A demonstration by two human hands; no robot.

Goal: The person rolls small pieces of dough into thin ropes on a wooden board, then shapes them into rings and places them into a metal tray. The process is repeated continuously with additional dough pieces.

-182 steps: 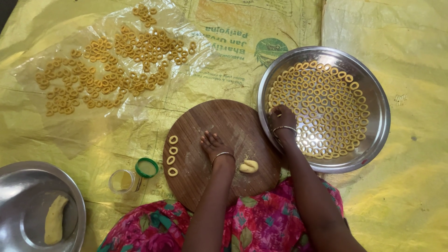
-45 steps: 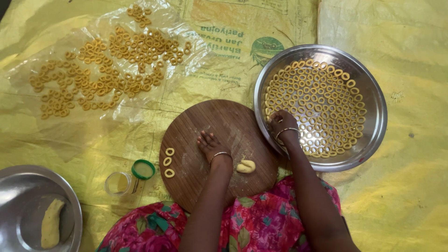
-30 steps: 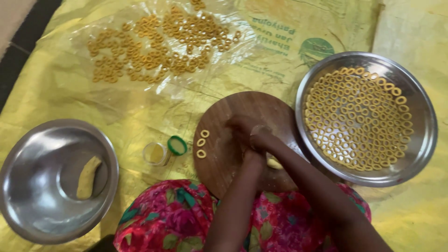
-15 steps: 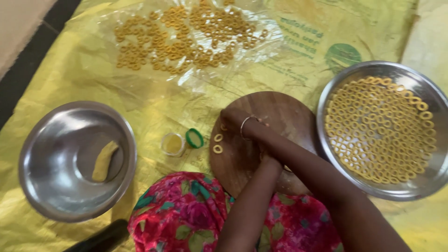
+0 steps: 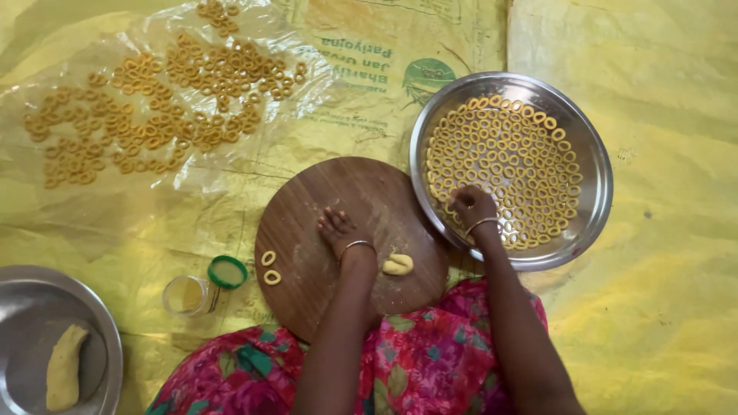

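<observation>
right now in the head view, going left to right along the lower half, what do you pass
steel bowl with a dough log → small jar → green lid → two dough rings → left hand → dough lump → right hand

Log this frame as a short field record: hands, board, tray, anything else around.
left hand: palm down on the round wooden board, nothing visibly in its grip
right hand: in the steel tray, on the dough rings
on board: two rings, small dough lump
plastic sheet: darker rings spread out
left of board: small jar, green lid
steel bowl: dough piece
</observation>
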